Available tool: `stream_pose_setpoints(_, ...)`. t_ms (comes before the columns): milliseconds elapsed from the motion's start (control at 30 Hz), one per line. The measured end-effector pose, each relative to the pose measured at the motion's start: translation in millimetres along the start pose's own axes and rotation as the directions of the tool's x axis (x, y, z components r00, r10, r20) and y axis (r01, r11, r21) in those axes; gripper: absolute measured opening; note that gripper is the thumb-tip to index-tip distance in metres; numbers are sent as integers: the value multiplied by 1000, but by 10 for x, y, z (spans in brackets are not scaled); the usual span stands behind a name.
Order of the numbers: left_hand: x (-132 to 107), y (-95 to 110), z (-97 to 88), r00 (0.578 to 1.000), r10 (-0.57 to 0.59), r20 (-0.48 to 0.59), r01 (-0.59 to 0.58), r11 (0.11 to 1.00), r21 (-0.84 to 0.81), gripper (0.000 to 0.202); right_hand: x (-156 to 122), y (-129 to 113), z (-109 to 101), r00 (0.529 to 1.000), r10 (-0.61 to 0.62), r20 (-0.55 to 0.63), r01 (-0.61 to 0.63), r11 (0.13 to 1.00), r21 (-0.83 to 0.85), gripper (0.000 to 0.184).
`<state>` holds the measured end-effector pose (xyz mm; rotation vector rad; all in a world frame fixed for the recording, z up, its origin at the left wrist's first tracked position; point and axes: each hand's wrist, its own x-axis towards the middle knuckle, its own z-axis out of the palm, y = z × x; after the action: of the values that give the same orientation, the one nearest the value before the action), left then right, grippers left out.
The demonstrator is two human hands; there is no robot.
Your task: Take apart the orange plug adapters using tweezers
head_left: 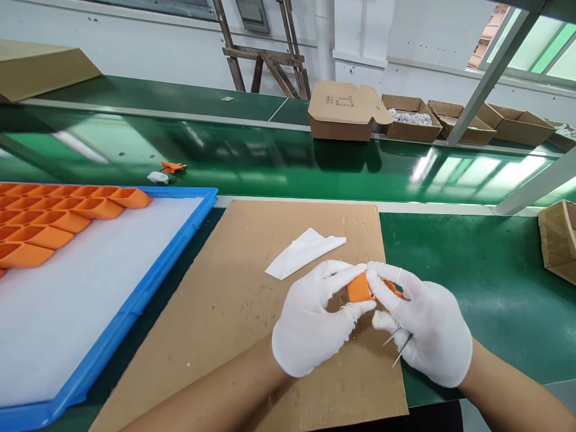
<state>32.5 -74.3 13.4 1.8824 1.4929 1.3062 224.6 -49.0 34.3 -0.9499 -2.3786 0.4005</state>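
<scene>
Over the cardboard sheet (225,324), my gloved left hand (310,324) pinches a small orange plastic piece (359,289) between thumb and fingers. My gloved right hand (427,330) meets it from the other side, its fingertips closed on the same piece and covering much of it. Two thin metal prongs, which look like tweezers (402,350), stick out below the right fingers; the rest of them is hidden in the hand. Just beyond my left hand lies a folded white cloth (303,252), touched by neither hand.
At left, a blue-rimmed tray (148,305) carries rows of hollow orange parts (63,219). An orange scrap (172,167) lies on the green belt (252,162). Cardboard boxes (342,111) line the far ledge. A metal post (535,180) and another box (558,243) stand at right.
</scene>
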Motion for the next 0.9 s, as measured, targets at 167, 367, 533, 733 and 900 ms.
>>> stream_pose_setpoints(167, 55, -32, 48, 996, -83, 36, 88, 981, -173, 36, 5, 16, -37, 978, -89, -188, 101, 994, 52, 46)
stream_pose_setpoints(367, 68, -44, 38, 995, -49, 82, 60, 990, -130, 35, 120, 135, -89, 830, 546, 116, -479, 590, 649, 33)
stream_pose_setpoints(533, 18, -75, 41, 975, 219, 28, -215, 971, -108, 43, 229, 50, -120, 809, 292, 510, -573, 199, 795, 37)
stream_pose_setpoints(733, 1, -70, 31, 929, 356, 96, -352, 934, -62, 43, 137, -24, -45, 779, 364, 510, -594, 169, 786, 26)
stream_pose_setpoints(900, 16, -34, 20, 936, 337, 99, -336, 941, -33, 35, 101, 48, 6, 752, 387, 534, -621, 144, 770, 31)
